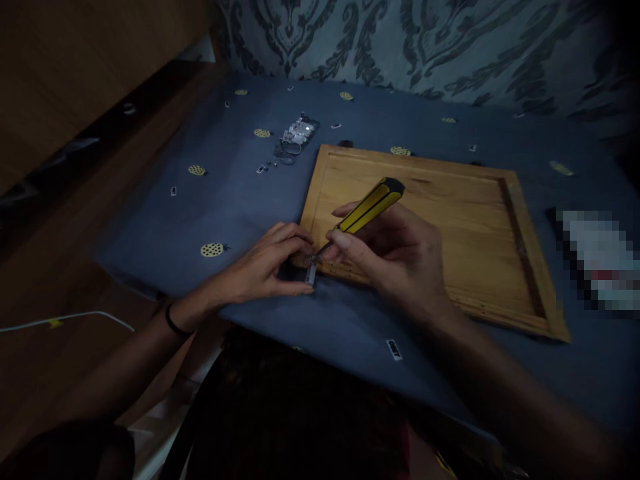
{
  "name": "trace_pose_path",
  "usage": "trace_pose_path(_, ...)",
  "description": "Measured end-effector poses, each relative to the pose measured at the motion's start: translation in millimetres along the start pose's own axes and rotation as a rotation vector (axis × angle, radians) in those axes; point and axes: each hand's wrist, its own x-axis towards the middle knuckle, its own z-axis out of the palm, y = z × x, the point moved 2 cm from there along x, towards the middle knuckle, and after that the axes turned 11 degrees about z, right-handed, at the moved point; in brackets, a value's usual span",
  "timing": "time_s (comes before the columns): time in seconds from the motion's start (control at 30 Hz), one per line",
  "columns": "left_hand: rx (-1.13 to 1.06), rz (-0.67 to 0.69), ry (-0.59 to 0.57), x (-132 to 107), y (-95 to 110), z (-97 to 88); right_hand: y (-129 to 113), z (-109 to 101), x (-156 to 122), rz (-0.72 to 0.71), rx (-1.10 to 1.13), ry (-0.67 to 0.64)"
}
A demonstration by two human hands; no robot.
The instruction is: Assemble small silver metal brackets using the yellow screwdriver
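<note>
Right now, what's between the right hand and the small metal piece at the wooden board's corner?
The head view shows the thin shaft of a screwdriver, slanting down from the right hand toward the metal piece.

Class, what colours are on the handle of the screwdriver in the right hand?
Yellow and black on the screwdriver handle; it shows in the head view.

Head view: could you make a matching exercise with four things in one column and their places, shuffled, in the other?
Things
1. screwdriver
2. wooden panel
3. black wristband
4. small metal fitting

Places
A. lying flat on the patterned blue cloth
B. by the thumb of the left hand
C. gripped in the right hand
D. around the left wrist

Pairs: 1-C, 2-A, 3-D, 4-B
</note>
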Motion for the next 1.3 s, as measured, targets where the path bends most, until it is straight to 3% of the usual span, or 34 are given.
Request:
trace_pose_path(0.1,-0.004,-0.023,-0.005,0,0,-0.3,-9,-4,1,0.015,-0.024,-0.041)
trace_pose_path(0.23,-0.010,-0.027,-0.001,-1,-2,0.6,-8,-7,1,-0.011,-0.104,0.005)
trace_pose_path(0.43,0.007,-0.009,0.002,-1,-3,1.0,3,-5,-4,-0.129,-0.191,0.263)
trace_pose_path(0.6,-0.009,-0.030,-0.005,0,1,-1.0,-15,-6,-5,-0.169,-0.060,0.384)
trace_pose_path(0.7,-0.007,-0.050,-0.009,0,1,-1.3,-19,-6,-3,-0.142,-0.067,0.346)
trace_pose_path(0.93,0.005,-0.013,0.011,-1,-3,0.8,0,-4,-4,-0.070,-0.111,0.233)
trace_pose_path(1.3,0.002,-0.006,0.013,-1,-1,0.4,1,-3,-2,-0.063,-0.091,0.243)
